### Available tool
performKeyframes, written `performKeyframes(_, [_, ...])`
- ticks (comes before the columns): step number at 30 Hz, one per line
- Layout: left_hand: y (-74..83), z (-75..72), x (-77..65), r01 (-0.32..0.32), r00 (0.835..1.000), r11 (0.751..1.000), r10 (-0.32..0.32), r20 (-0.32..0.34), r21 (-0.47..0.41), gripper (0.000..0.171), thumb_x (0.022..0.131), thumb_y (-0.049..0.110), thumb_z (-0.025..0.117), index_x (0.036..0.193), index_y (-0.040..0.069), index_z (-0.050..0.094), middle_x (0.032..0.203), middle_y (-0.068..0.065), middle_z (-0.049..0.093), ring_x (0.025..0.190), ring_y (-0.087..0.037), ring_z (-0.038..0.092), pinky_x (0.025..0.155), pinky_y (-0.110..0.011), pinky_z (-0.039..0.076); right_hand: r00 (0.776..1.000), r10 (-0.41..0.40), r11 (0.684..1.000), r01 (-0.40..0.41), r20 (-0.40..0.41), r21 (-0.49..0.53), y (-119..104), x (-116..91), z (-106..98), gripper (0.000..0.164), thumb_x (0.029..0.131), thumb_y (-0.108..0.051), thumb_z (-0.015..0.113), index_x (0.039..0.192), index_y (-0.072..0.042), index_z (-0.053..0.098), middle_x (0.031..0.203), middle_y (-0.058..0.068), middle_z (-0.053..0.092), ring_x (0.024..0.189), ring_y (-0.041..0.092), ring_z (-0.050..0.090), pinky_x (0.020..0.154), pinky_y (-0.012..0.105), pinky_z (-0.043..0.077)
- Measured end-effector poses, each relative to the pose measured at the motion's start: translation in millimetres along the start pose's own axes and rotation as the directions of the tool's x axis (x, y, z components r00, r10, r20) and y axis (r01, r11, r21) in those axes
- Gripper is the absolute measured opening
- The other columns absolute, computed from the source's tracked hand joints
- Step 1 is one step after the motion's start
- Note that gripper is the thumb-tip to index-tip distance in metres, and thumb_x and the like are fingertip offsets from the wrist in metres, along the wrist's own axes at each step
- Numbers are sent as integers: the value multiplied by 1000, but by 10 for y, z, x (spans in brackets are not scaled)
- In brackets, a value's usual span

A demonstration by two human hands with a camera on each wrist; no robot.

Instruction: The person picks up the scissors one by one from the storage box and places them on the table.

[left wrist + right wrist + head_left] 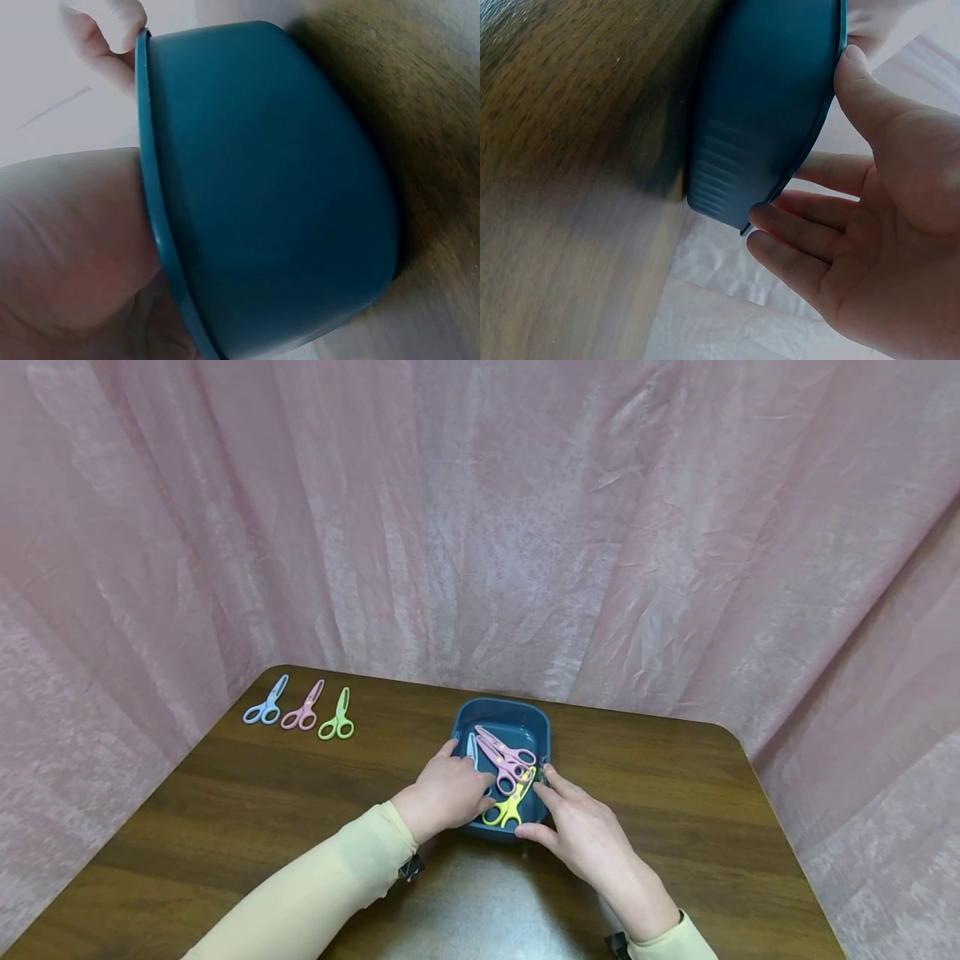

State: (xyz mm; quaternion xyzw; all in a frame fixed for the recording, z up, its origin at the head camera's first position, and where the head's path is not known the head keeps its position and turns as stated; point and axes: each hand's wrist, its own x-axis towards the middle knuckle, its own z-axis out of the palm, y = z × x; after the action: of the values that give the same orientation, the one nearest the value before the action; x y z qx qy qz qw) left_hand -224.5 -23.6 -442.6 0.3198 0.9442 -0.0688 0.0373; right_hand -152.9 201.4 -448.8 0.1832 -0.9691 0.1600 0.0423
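Observation:
A dark teal plastic bin point(461, 718) holds several pairs of scissors. Pink scissors point(495, 758) lie overlapping in it, with yellow scissors point(510, 806) nearer its front and light-blue scissors point(471, 746) at the left. My left hand point(448, 789) reaches over the left rim into the bin, one finger at the rim, thumb and index apart beside the blue scissors' handles. Whether the fingers inside hold those scissors I cannot tell. Spread around the front right corner, my right hand point(588, 831) touches the rim with thumb and fingers, which look fairly straight in the right wrist view.
Blue scissors point(267, 703), pink scissors point(303, 707) and green scissors point(338, 717) lie in a row at the back left of the dark wooden table point(645, 768). Pink curtains point(510, 527) surround the table's far side and flanks.

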Motion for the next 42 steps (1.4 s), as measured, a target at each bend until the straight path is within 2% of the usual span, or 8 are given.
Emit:
performKeyframes(12, [5, 57, 139, -1, 999, 999, -1, 38, 51, 49, 102, 54, 76, 140, 23, 78, 136, -12, 76, 136, -33, 65, 128, -58, 31, 1000, -5, 1000, 5, -4, -5, 7, 2, -7, 73, 95, -52, 84, 146, -3, 70, 163, 22, 54, 145, 38, 59, 107, 58, 55])
performKeyframes(31, [0, 99, 160, 18, 1000, 999, -19, 24, 32, 42, 106, 49, 72, 139, 23, 79, 136, -12, 76, 138, -32, 64, 130, -57, 29, 1000, 0, 1000, 0, -1, -3, 6, 5, 4, 72, 95, -52, 84, 146, -3, 70, 164, 21, 53, 146, 38, 58, 108, 58, 55])
performKeyframes(42, [-40, 158, 145, -36, 996, 998, 40, -76, 56, 31, 104, 43, 77, 130, 28, 82, 115, -7, 82, 120, -28, 72, 125, -60, 37, 1000, 2, 1000, -2, 7, -2, 1, 6, 0, 72, 95, -53, 83, 146, -3, 70, 163, 22, 54, 145, 39, 58, 107, 59, 55])
